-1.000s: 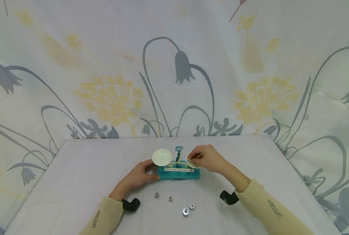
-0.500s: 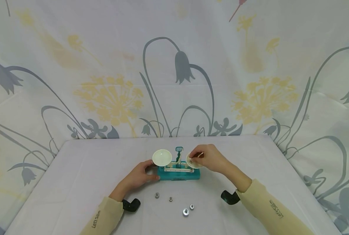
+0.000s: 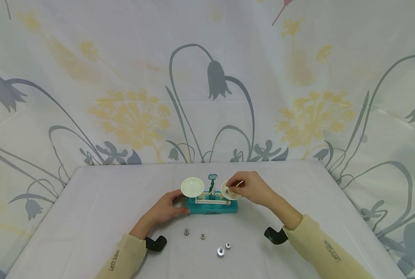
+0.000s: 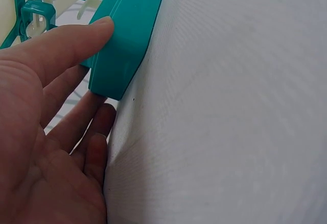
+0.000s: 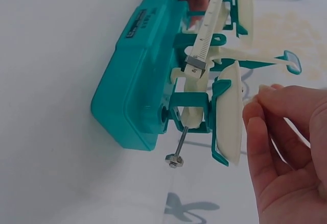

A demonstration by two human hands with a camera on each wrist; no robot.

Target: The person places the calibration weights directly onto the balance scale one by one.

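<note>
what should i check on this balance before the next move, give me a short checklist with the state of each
1. Base steadied: ok, the left grip holds its left end.
2. Weight over the right pan: ok, it shows there, just below the fingertips.
3. Weight released: cannot tell, the fingertips hide whether they touch it.
4. Right grip clear of the pan: not ok, it is right at the pan.
5. Spare weights in view: ok, four on the table in front of the base.
6. Pointer plate reading: cannot tell, too small.
</note>
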